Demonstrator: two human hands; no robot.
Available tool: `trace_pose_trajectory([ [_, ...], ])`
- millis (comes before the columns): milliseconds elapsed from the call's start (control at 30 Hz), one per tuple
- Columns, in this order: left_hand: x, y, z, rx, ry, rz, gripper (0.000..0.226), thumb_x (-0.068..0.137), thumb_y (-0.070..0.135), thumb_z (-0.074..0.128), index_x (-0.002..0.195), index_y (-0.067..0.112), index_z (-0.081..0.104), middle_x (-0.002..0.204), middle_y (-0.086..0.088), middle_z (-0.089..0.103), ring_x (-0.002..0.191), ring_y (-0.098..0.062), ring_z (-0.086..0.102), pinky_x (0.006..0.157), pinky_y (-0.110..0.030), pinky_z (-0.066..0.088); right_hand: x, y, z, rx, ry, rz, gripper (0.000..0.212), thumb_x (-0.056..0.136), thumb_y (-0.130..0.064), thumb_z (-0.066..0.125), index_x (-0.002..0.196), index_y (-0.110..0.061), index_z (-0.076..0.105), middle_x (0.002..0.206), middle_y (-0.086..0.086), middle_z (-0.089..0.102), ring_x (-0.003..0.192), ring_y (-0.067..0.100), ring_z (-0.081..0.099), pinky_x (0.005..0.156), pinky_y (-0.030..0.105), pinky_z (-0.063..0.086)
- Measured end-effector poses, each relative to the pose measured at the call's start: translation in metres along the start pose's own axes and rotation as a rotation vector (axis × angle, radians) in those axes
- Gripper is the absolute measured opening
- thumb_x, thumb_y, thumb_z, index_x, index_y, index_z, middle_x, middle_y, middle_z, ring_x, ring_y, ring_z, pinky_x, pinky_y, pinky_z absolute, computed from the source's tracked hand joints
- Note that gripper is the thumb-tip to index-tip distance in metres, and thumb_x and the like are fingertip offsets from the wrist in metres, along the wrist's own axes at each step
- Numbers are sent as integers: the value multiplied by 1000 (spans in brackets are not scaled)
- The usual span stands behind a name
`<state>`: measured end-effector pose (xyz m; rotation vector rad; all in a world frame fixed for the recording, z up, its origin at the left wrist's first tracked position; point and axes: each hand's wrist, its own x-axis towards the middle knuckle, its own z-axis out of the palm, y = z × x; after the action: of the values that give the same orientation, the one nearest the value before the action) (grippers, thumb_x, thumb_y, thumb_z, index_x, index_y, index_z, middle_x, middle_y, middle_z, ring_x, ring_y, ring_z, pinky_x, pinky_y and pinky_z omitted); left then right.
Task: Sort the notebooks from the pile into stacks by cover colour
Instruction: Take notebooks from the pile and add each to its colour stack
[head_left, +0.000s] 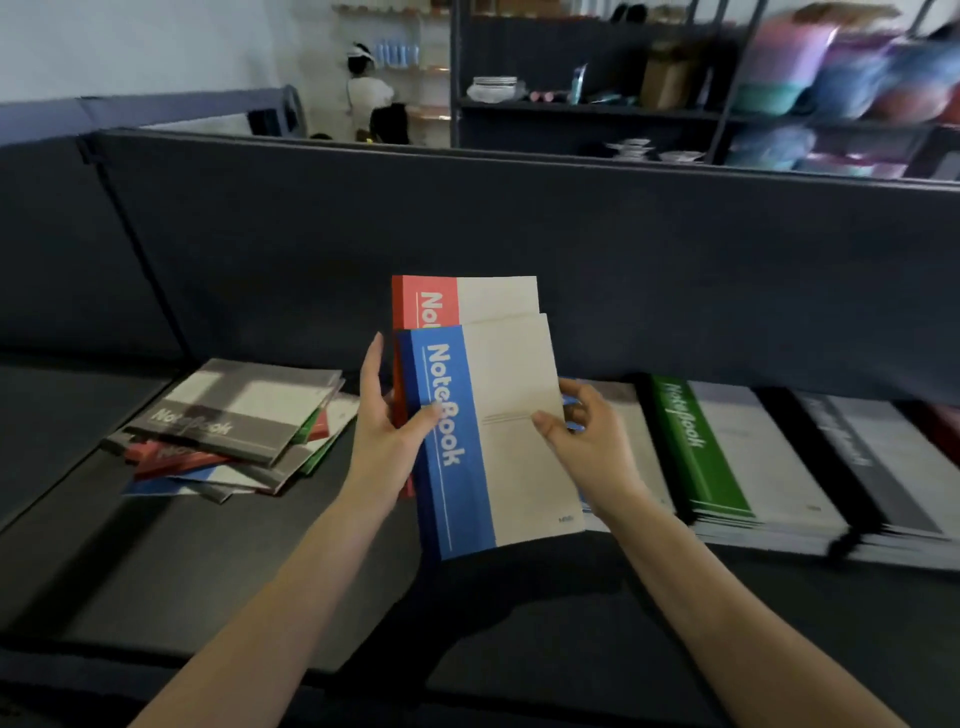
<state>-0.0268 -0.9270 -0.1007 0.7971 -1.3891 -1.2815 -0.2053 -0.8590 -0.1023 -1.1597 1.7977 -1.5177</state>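
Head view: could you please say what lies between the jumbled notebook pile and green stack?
In the head view, the left hand and right hand hold a blue-covered notebook and a red-covered notebook there.

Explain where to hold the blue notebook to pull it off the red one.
I would take the blue notebook by its free right edge, from the right, as the right hand does; the left hand holds its spine side against the red notebook.
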Motion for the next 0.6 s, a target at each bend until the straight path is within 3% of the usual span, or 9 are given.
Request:
trace_pose_trajectory([
  [100, 0, -3, 26, -61, -60, -10, 60, 92, -3, 54, 140, 27, 36, 122, 10, 59, 103, 1, 62, 79, -18, 53, 3, 5, -27, 80, 109, 51, 24, 92, -13, 61, 111, -23, 50, 94, -1, 68, 85, 17, 66, 72, 32, 55],
  [233, -5, -10, 55, -70, -123, -42, 39, 96, 9, 50, 120, 40, 47, 111, 12, 64, 100, -3, 65, 80, -27, 51, 10, 8, -56, 156, 191, 100, 25, 93, -12, 58, 113, -16, 43, 94, 3, 67, 80, 17, 67, 65, 31, 54],
  [400, -1, -15, 64, -31, -84, -19, 40, 96, 8, 50, 122, 38, 48, 112, 11, 65, 104, -7, 64, 84, -31, 53, 22, 20, -73, 71, 199, 90, 22, 95, -12, 56, 102, -26, 41, 103, 4, 67, 91, 20, 67, 75, 38, 57],
  [500, 2, -16, 51, -11, -20, -15, 44, 95, 5, 52, 127, 34, 47, 113, 9, 64, 101, -7, 65, 81, -29, 55, 35, 28, -86, -70, 238, 90, 25, 93, -15, 57, 112, -24, 44, 99, -1, 67, 87, 16, 66, 71, 34, 54],
  [600, 5, -15, 27, 24, 53, -23, 48, 94, 4, 52, 133, 31, 45, 118, 8, 64, 104, -10, 64, 85, -35, 54, 44, 37, -94, -178, 229, 122, 32, 92, -13, 57, 122, -17, 48, 102, -2, 63, 86, 16, 62, 68, 28, 47],
])
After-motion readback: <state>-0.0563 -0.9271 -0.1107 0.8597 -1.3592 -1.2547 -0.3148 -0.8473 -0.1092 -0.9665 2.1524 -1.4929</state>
